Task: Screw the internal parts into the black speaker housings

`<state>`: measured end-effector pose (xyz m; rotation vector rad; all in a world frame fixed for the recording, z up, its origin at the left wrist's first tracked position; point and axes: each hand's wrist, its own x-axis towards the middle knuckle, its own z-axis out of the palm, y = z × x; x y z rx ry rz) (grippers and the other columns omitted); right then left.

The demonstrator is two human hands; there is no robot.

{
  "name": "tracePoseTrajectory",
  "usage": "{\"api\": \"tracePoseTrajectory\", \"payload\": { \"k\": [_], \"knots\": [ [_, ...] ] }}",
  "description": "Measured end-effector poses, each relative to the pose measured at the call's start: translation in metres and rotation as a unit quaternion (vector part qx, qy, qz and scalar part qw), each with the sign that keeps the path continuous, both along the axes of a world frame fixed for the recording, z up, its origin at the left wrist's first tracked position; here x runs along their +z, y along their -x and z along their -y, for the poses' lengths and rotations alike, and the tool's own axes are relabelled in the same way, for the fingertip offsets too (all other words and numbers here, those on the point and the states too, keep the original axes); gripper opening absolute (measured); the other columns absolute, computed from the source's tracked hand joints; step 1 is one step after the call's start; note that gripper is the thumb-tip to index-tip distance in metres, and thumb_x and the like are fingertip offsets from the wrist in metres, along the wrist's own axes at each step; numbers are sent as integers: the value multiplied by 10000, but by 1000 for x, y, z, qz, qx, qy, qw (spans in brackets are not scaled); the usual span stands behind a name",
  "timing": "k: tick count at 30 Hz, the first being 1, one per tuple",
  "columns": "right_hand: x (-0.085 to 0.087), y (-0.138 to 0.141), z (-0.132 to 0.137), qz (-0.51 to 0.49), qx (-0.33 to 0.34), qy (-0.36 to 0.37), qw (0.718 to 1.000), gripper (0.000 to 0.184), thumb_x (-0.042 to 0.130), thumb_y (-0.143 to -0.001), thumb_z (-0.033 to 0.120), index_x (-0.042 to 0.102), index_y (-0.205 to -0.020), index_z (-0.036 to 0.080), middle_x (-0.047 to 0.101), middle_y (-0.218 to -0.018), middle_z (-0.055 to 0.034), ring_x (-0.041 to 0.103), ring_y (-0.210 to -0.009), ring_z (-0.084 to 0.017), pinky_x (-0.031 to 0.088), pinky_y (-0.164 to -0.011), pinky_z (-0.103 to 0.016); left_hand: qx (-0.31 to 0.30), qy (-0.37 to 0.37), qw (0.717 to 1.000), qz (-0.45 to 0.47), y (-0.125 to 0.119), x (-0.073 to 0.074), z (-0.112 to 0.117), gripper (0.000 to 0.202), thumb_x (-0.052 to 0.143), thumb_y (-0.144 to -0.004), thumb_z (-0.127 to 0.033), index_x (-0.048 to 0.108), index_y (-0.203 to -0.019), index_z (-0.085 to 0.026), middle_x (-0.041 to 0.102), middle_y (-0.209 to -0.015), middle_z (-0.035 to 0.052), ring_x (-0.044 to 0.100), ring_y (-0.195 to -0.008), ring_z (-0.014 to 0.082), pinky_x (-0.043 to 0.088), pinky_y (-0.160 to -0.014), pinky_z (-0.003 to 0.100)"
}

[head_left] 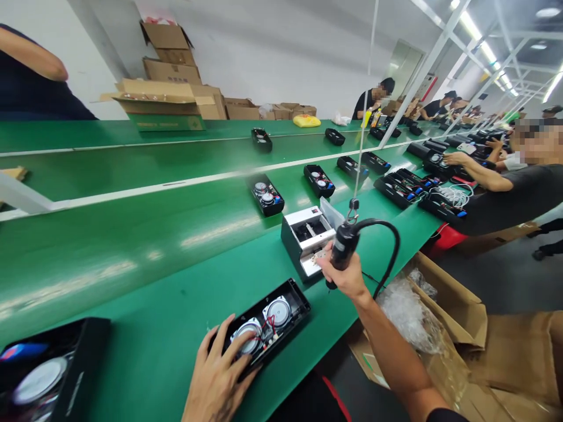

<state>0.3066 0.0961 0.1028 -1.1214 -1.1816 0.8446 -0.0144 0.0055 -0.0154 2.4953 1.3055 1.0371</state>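
My right hand is wrapped round a black electric screwdriver, which hangs from a cord and has a thick black cable. Its lower end is beside the front of a screw feeder, a silver and black box with an open top; the bit's tip is hard to make out. Lower down, my left hand grips the left end of an open black speaker housing, fingers reaching over its walls. Two round speaker drivers and red wires lie inside the housing.
Another open speaker housing stands at the lower left. More housings sit on the green conveyor beyond. Cardboard boxes line the back. At right, a co-worker handles housings, and a carton with plastic bags stands below the bench.
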Motion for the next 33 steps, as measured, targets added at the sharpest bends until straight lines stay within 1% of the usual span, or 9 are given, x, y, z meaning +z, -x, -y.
{"api": "tracePoseTrajectory", "payload": {
  "k": [3,6,9,13,19,24,29,31,33],
  "knots": [
    [3,12,28,-91,36,-22,995,365,847,-923,371,581,-1150,264,541,-558,137,447,-378,-97,416,-417,-247,-2,14,1000,-18,-1,4,2,138,797,-930,-355,724,-838,-281,828,-1235,-10,549,-1487,394,365,-1223,599],
    [4,32,48,-159,57,-81,982,329,791,-991,327,547,-1212,306,529,-607,139,446,-392,-91,426,-426,-238,-1,15,999,-32,-2,8,4,121,825,-911,-343,735,-860,-280,823,-1249,-3,551,-1487,397,379,-1218,597],
    [0,55,55,-174,92,-111,974,301,747,-1035,352,523,-1235,328,524,-623,140,439,-384,-85,408,-406,-219,-1,9,999,-41,-3,11,5,122,839,-904,-342,739,-869,-280,823,-1250,-1,556,-1482,397,385,-1212,592],
    [-11,76,55,-147,125,-91,977,299,737,-1048,392,510,-1228,322,546,-634,135,446,-379,-80,402,-404,-216,2,10,999,-42,-3,10,5,119,853,-894,-344,752,-890,-281,827,-1242,0,558,-1483,402,383,-1220,596],
    [-26,80,54,-126,134,-76,980,318,754,-1025,366,513,-1223,304,555,-640,133,459,-399,-84,428,-431,-239,1,9,999,-49,-4,11,6,121,857,-890,-351,762,-884,-276,827,-1250,-1,571,-1469,410,387,-1220,597],
    [-31,82,55,-99,133,-57,984,302,753,-991,334,514,-1172,300,552,-623,133,458,-398,-95,436,-436,-252,-1,9,998,-66,-2,14,5,77,823,-918,-322,765,-904,-273,822,-1270,0,564,-1477,415,397,-1210,604],
    [-36,86,57,-42,139,-40,989,265,765,-967,314,539,-1099,278,555,-607,121,499,-440,-102,472,-498,-262,-6,8,997,-74,0,12,5,113,865,-872,-332,774,-910,-276,819,-1282,2,555,-1483,433,391,-1212,612],
    [-36,84,56,-56,132,-46,989,274,775,-970,316,542,-1108,277,551,-610,124,478,-428,-91,453,-484,-250,-1,10,997,-73,0,10,6,129,878,-858,-335,770,-890,-273,817,-1286,3,540,-1499,430,386,-1221,611],
    [-34,81,53,-93,125,-59,986,270,765,-989,311,538,-1133,289,548,-611,131,449,-406,-82,421,-453,-234,2,11,997,-75,-1,9,6,138,882,-856,-339,764,-878,-271,816,-1281,2,533,-1507,417,387,-1227,600]
  ]
}}
